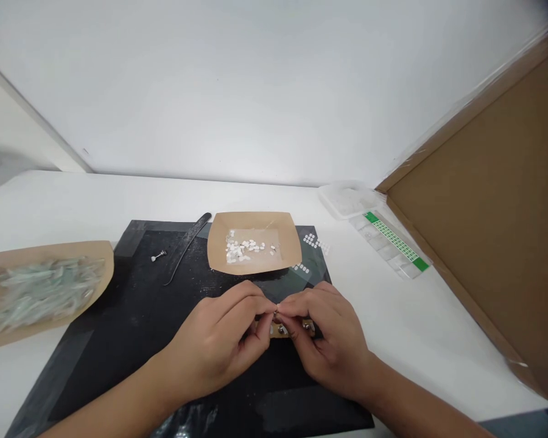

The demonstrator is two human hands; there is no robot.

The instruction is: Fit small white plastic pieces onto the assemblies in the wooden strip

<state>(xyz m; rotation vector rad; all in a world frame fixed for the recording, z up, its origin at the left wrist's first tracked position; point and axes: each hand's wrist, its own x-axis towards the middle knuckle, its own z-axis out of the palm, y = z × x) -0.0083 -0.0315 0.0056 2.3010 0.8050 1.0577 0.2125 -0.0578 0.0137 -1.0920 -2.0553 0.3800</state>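
My left hand (223, 331) and my right hand (326, 331) meet over the black mat (173, 340), thumbs and fingertips pinched close together. Between the fingertips is something tiny, mostly hidden, and I cannot make out what it is. Just below the fingers lies a narrow tan strip (292, 329) carrying small metallic and white pieces; the hands partly cover it. Beyond the hands sits a brown paper tray (256, 220), with several small white pieces (244, 246) inside it.
On the mat's far side lie a dark curved file-like stick (189, 246), a small metal piece (158, 255) and white dot stickers (315, 242). At left is a paper tray of clear slips (107, 267). A clear compartment case (395, 243) and cardboard wall (484, 201) stand right.
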